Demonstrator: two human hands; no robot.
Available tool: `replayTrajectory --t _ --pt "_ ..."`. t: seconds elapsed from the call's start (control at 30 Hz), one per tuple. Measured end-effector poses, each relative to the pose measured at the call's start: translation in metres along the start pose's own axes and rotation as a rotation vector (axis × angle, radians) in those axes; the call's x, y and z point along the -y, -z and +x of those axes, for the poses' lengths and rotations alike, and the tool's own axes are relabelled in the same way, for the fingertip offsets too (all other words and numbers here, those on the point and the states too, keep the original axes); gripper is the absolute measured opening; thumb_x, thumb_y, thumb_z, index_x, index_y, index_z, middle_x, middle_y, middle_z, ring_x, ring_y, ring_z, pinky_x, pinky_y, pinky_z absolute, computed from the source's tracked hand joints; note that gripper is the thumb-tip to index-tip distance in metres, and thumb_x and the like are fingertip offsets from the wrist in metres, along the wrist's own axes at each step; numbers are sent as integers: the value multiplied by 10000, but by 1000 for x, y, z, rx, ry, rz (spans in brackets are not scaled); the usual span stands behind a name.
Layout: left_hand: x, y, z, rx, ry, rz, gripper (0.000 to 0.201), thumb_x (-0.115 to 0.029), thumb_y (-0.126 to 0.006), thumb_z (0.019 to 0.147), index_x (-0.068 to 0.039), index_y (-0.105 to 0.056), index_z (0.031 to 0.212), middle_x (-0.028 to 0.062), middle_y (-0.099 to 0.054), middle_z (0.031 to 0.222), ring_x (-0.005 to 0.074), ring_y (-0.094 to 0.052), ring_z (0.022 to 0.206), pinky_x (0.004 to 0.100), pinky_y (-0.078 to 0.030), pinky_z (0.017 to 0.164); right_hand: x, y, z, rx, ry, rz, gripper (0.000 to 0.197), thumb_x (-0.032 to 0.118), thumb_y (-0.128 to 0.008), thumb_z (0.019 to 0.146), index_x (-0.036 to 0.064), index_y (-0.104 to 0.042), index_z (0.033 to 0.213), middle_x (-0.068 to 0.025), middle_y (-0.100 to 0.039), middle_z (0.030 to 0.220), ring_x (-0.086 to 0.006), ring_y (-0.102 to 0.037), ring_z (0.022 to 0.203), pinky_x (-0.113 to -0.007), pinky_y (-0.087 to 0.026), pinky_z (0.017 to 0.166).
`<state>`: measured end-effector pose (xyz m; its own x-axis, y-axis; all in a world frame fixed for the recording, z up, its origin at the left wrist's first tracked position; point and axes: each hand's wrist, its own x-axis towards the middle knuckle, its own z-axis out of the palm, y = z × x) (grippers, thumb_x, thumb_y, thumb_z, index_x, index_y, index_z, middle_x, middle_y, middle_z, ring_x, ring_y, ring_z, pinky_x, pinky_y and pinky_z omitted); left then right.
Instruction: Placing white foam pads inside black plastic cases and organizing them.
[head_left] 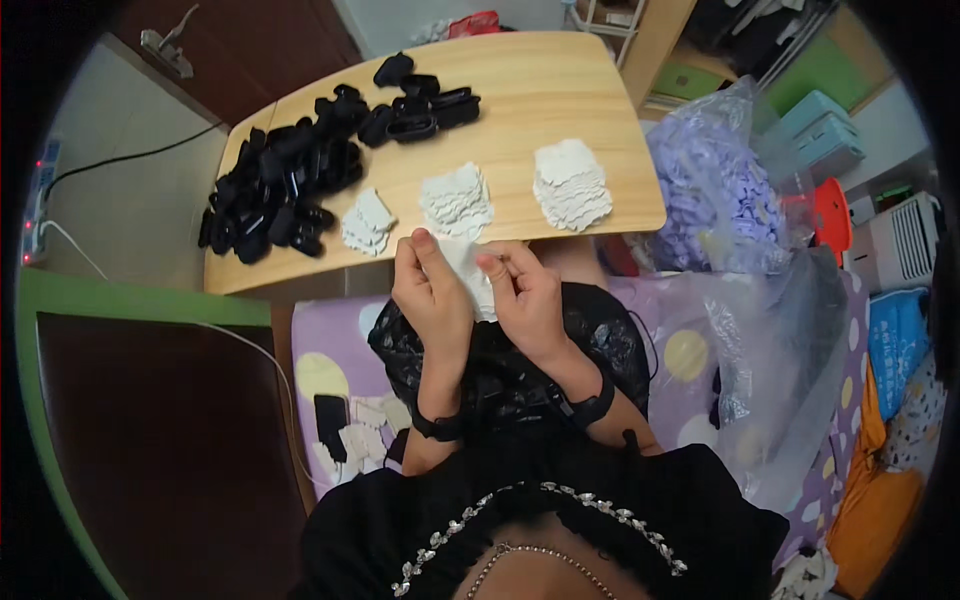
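Between my two hands is a thin white sheet piece (pixel 466 262) with a wavy edge, held over my lap just off the table's near edge. My left hand (pixel 430 295) pinches it from the left, thumb up. My right hand (pixel 528 300) grips its right side with thumb and fingers. Just beyond my hands lie a middle stack of white wavy-edged pieces (pixel 457 198), a smaller fanned stack (pixel 368 222) to its left and a larger stack (pixel 571 185) to its right. A black plastic bag (pixel 610 335) covers my lap.
Many black plastic parts (pixel 290 175) are heaped on the left of the wooden table (pixel 530 90). A clear bag of purple pieces (pixel 715 190) stands right of it. On the purple dotted cloth (pixel 690 400) lie a dark phone-like slab (pixel 331 425), white scraps (pixel 362 440) and clear plastic (pixel 775 370).
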<state>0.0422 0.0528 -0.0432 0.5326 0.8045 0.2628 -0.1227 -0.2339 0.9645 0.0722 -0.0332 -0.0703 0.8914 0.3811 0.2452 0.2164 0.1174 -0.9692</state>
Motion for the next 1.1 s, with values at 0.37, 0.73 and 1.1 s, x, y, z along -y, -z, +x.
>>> replayTrajectory --t 0.37,0.73,1.1 --pt "22 22 2 -100 137 -14 387 -283 -355 972 20 -522 798 39 -553 647 82 -464 584 253 -394 540 -1 11 6 471 -375 453 394 118 -574 872 -22 -364 1174 -64 -581 810 -66 -545 609 -191 -456 478" --pt "38 21 9 -149 103 44 387 -279 -357 971 25 -530 807 49 -563 653 84 -483 599 253 -403 544 -1 -10 10 361 -218 83 345 156 -591 863 -50 -470 1113 -66 -592 759 -58 -519 598 -203 -451 489" --pt "46 65 60 -59 33 359 326 -329 -536 875 -10 -594 900 93 -565 794 164 -514 721 299 -444 665 -27 -11 98 233 137 -536 321 236 -582 838 -69 -561 934 -203 -594 665 -239 -599 598 -347 -460 546"
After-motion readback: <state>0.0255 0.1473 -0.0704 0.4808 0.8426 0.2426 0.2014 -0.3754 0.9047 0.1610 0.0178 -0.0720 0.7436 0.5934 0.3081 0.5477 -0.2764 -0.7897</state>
